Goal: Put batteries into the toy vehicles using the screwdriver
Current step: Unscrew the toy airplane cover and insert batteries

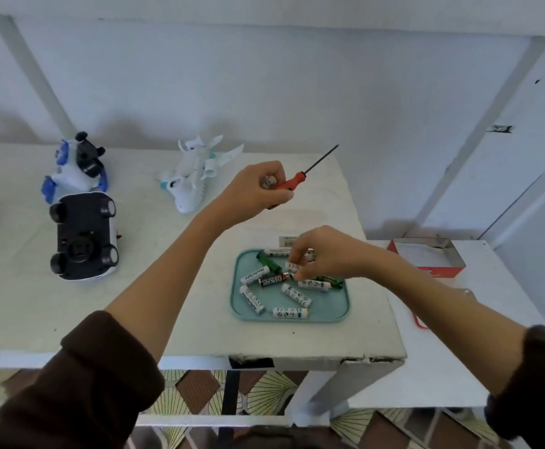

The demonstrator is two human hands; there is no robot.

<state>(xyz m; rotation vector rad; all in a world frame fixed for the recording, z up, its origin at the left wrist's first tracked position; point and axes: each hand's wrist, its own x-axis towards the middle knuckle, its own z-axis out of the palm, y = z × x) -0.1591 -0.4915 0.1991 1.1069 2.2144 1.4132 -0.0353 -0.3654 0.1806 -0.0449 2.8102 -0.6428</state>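
The screwdriver point(292, 182) is up in the left hand point(258, 189), whose fingers are curled tight around its red handle. The right hand point(326, 254) pinches a battery point(292, 266) over the green tray point(329, 311). The toy car point(83, 238) lies upside down on the surface point(167, 286), far left.

- Screwdriver point(292, 182): orange handle, dark shaft tilted toward 2 o'clock.
- Batteries point(290, 293): scattered flat, 5 o'clock of screwdriver.
- Toy vehicles point(83, 236): overturned, 9 o'clock.

White wall point(297, 92); white table point(21, 303); patterned floor tiles point(264, 393).
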